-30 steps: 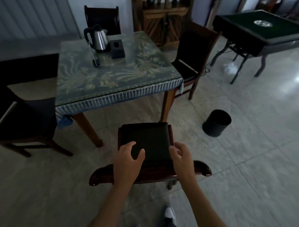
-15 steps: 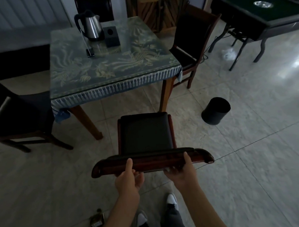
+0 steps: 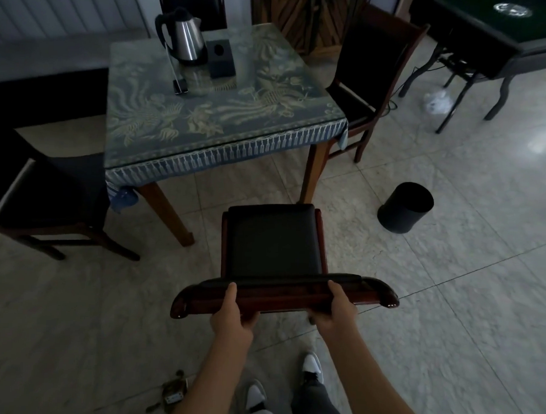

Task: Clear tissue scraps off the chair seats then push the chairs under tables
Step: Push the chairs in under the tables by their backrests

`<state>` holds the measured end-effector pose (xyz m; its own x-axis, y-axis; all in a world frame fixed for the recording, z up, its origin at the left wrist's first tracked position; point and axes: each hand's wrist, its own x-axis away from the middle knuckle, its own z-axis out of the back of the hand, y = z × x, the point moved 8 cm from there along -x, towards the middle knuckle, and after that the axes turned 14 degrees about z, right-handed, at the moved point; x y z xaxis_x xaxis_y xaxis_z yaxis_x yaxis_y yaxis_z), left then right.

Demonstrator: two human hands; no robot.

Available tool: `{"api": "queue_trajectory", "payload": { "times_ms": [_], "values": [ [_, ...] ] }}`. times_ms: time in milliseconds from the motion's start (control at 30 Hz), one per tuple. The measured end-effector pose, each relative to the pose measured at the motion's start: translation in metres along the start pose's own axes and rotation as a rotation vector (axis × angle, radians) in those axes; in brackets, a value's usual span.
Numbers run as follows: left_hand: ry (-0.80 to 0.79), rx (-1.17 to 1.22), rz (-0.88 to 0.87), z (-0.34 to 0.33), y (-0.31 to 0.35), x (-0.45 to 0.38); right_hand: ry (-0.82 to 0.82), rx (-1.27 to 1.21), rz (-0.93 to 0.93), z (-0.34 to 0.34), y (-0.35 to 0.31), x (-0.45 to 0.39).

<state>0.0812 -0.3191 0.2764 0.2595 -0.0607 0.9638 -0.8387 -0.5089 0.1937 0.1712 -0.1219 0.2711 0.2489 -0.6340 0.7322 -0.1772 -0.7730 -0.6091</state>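
A dark wooden chair with a black padded seat [image 3: 271, 241] stands on the tiled floor just in front of me, its back towards me. My left hand [image 3: 233, 314] and my right hand [image 3: 336, 313] both grip the chair's curved top rail [image 3: 283, 293], thumbs on top. The seat looks bare; I see no tissue on it. Beyond the chair stands the square table [image 3: 206, 135] with a blue patterned cloth. The chair's front edge is near the table's right front leg [image 3: 312, 174], outside the table.
A black bin [image 3: 404, 209] sits on the floor right of the chair. Other chairs stand at the table's left [image 3: 47, 194], right [image 3: 371, 70] and far side. A kettle [image 3: 183, 37] and a dark box [image 3: 222, 57] are on the table. Something white [image 3: 437, 101] lies under the dark table [image 3: 504, 35] at far right.
A second ago both hands hovered open over the seat back; they have since drawn back and closed on the top rail. The view has shifted slightly back from the table.
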Motion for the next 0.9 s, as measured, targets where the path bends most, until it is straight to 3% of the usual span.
{"api": "queue_trajectory", "payload": {
  "times_ms": [533,900],
  "values": [
    [-0.053,0.145,-0.064,0.0,-0.001,-0.009,-0.084,0.039,0.044,0.005,-0.008,-0.006],
    [-0.018,0.27,-0.071,-0.004,-0.04,-0.01,-0.19,0.174,0.031,0.0,-0.044,-0.026]
  ]
}}
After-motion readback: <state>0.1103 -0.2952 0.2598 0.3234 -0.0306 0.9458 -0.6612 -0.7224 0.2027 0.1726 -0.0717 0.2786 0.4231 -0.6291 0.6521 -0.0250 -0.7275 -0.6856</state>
